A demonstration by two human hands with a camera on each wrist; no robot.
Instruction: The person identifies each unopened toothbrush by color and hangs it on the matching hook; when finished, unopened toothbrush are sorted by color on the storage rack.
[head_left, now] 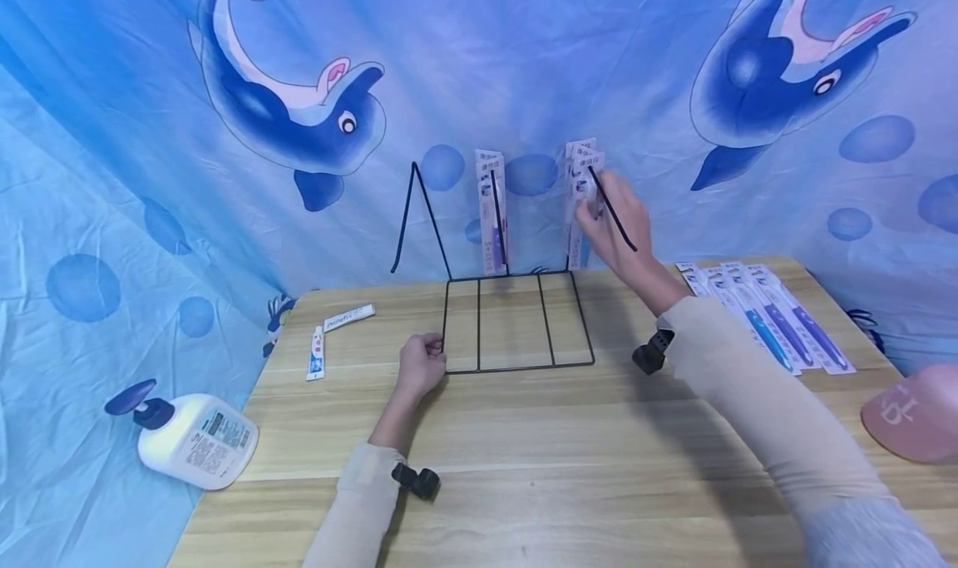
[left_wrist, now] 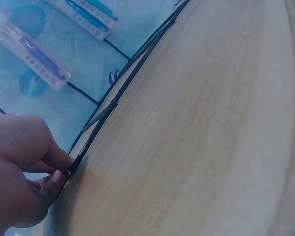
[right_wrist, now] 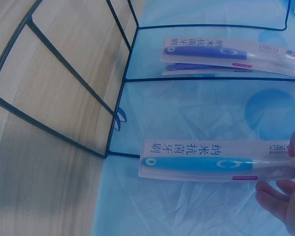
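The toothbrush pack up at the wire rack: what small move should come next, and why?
Probably slide the toothbrush pack fully onto the rack's right hook and let go: the right hand pinches its top there, while the left hand steadies the rack's base corner.

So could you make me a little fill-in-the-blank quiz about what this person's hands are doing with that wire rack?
1. The left hand pinches the front left corner of the black wire ____.
2. The right hand holds a packaged ____ up at the rack's right hook.
3. More packaged toothbrushes lie on the table to the person's ____.
4. A white pump bottle lies on its ____ at the table's left edge.

Missing words: rack; toothbrush; right; side
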